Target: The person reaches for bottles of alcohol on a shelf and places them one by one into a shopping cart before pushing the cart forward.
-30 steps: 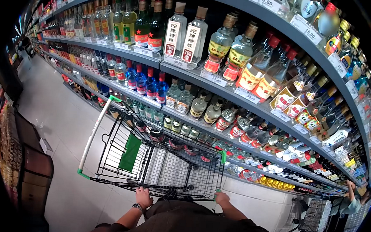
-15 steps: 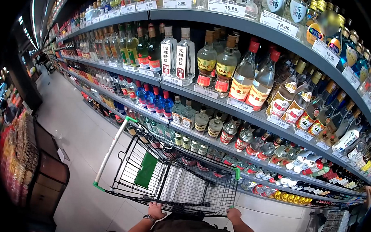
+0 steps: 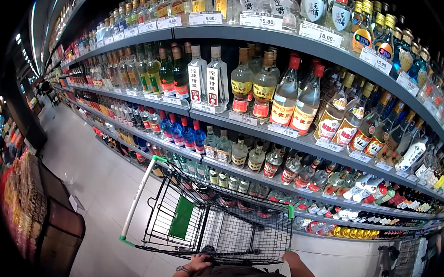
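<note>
An empty wire shopping cart (image 3: pixel 226 235) stands sideways in front of me, with black mesh sides and a green panel (image 3: pixel 181 217). Its white push bar (image 3: pixel 139 199) with green ends is at the left. My left hand (image 3: pixel 197 263), wearing a wristwatch (image 3: pixel 183 269), has its fingers curled over the near side rim. At the cart's right end, my right hand (image 3: pixel 291 257) is closed around the near corner, its fingers partly hidden. Neither hand touches the bottles (image 3: pixel 285 96) on the shelves beyond.
Long shelves (image 3: pixel 233 118) of liquor bottles with price tags run along the far side of the cart. Packaged goods fill a display stand (image 3: pixel 64 230) at left. Another cart (image 3: pixel 402 266) stands at lower right, with a person's arm (image 3: pixel 439 243) near it.
In my view, the cart and both hands sit slightly lower and farther right. The shelves have shifted a little too, lower on the upper rows. Both hands keep their places on the cart.
</note>
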A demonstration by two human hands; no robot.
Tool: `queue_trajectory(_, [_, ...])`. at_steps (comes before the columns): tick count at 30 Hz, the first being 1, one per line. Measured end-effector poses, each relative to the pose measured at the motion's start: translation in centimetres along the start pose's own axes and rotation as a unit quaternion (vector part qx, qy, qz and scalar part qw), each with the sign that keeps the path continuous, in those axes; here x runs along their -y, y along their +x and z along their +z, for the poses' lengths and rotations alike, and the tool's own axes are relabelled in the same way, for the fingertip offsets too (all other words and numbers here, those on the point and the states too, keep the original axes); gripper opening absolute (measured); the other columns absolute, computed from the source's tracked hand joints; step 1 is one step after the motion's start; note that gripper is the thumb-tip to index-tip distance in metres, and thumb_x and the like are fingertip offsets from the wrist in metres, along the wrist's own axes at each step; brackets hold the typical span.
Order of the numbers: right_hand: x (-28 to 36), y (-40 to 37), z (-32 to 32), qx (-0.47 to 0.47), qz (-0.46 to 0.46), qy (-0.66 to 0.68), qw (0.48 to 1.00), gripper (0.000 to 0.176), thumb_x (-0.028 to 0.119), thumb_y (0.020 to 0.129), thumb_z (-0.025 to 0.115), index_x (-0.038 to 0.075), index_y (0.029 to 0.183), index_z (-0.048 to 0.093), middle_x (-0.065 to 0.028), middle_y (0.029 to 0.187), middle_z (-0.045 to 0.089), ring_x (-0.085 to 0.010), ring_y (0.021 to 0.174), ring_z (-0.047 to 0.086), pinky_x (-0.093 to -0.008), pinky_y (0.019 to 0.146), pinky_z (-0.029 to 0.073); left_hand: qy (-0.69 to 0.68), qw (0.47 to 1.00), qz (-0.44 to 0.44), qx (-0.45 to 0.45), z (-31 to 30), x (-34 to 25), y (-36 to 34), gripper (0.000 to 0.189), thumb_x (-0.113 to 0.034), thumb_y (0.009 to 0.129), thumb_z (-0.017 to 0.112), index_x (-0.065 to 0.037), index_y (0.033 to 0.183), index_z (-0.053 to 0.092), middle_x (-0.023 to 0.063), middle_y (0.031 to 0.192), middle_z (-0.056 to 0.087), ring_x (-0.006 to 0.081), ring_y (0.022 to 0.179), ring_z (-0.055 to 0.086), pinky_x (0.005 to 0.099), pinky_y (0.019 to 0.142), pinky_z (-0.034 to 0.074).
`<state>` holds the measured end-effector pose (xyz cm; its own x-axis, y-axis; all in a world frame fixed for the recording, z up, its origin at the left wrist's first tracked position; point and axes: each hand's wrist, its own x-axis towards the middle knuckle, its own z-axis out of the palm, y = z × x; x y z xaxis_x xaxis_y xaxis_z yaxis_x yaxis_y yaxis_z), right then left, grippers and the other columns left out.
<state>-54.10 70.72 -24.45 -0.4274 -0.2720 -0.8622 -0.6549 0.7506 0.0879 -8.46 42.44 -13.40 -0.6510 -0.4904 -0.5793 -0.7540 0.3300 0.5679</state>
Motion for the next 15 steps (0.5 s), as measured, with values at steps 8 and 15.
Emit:
queue_trajectory(8, [8.1,-22.5,-22.4,-0.180,-0.386,0.286,0.858,0.047,0.037,0.093,0.061,0.005,0.127,0.058,-0.0150,0.110,0.068,-0.0257,0.103,0.065,-0.0347,0.090,0.050,-0.399,0.894,0.036,-0.199,-23.0,-2.6,-3.2,0.022,-0.018,0.097,0.053,0.000,0.105,0.063,0.0098,0.079,0.067,0.0175,0.063,0.066,0.0286,0.050,0.054])
queue_trajectory(15, [18.9,-44.3,-43.8,-0.516,-0.512,0.255,0.638,0.061,0.020,0.088,0.066,0.004,0.141,0.041,-0.0143,0.136,0.048,-0.0272,0.124,0.050,-0.0368,0.096,0.046,0.075,0.821,-0.097,-0.557,-37.0,9.7,-1.4,0.025,-0.012,0.088,0.055,-0.002,0.111,0.060,0.0187,0.108,0.060,0.0330,0.099,0.059,0.0392,0.084,0.049])
